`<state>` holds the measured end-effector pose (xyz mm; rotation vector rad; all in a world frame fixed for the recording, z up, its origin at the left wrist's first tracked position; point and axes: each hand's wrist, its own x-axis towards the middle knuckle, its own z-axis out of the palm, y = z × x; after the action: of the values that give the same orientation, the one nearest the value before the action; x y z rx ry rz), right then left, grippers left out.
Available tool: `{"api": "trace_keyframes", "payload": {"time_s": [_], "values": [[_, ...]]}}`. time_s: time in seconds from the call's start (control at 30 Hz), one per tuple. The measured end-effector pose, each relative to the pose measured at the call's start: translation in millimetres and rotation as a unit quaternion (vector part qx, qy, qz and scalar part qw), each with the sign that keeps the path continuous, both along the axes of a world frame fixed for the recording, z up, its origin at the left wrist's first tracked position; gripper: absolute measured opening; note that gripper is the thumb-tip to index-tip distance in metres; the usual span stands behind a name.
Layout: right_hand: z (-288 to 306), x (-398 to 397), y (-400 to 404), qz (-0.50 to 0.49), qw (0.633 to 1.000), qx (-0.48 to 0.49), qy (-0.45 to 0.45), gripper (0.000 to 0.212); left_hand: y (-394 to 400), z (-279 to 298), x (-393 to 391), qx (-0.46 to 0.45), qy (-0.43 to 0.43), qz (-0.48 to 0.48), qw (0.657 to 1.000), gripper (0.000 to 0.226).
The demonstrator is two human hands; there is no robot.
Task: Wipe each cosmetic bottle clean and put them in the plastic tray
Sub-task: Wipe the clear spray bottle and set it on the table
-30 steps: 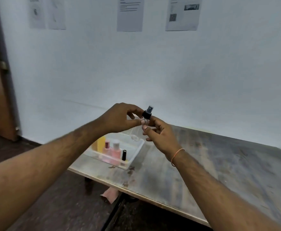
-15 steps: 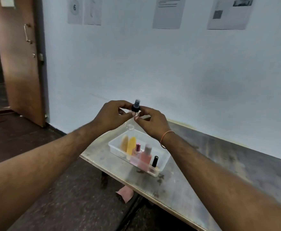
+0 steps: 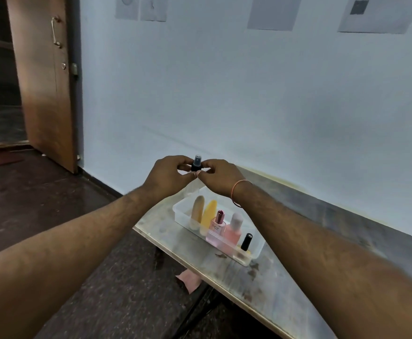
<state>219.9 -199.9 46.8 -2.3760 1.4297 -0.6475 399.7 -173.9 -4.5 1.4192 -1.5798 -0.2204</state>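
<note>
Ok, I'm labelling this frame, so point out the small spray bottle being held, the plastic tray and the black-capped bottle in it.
small spray bottle [image 3: 196, 163], head view, on its black spray top.
plastic tray [image 3: 257, 250], head view, on its right end wall.
black-capped bottle [image 3: 246, 241], head view, on its black cap.

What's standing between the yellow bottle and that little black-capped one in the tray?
In the head view, two pink bottles: a square one with a magenta cap beside the yellow bottle, then a rounder pale-capped one nearer the black-capped bottle.

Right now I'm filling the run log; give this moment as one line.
both hands pinch black-capped spray bottle above table | plastic tray holds five bottles | no cloth visible
</note>
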Motion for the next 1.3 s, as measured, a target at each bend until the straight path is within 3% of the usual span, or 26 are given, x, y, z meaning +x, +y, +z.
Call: {"api": "trace_keyframes", "payload": {"time_s": [0.23,0.47,0.63,0.83,0.93,1.07,1.2,1.3], "values": [[-17.3,8.7,-10.6,-0.004,0.998,0.063,0.031,0.036,-6.7,-29.5,5.4,0.037,-0.038,0.009,0.999,0.031],[-23.6,15.5,-9.8,-0.008,0.993,0.108,0.052,0.057,-8.8,-47.9,8.7,0.069,-0.045,0.006,0.997,0.032],[-27.5,15.1,-12.8,-0.015,0.991,0.115,0.063,0.05,-5.6,-49.3,8.1,0.073,-0.059,0.006,0.996,0.03],[-26.3,13.8,-10.6,0.0,0.989,0.128,0.078,0.055,2.0,-49.6,6.8,0.09,-0.05,0.01,0.995,0.038],[-23.7,12.8,-5.7,0.012,0.988,0.126,0.091,0.056,9.1,-48.5,8.5,0.095,-0.039,0.008,0.995,0.046],[-20.3,8.6,-1.5,0.018,0.99,0.112,0.087,0.041,14.5,-48.4,14.2,0.11,-0.046,0.021,0.993,0.057],[-18.9,-3.4,5.7,0.02,0.993,0.097,0.07,0.061,20.2,-45.9,12.9,0.099,-0.078,0.031,0.992,0.06],[-17.9,-16.3,13.3,0.03,0.995,0.053,0.081,0.063,22.9,-43.6,9.7,0.044,-0.116,0.047,0.991,0.051]]}}
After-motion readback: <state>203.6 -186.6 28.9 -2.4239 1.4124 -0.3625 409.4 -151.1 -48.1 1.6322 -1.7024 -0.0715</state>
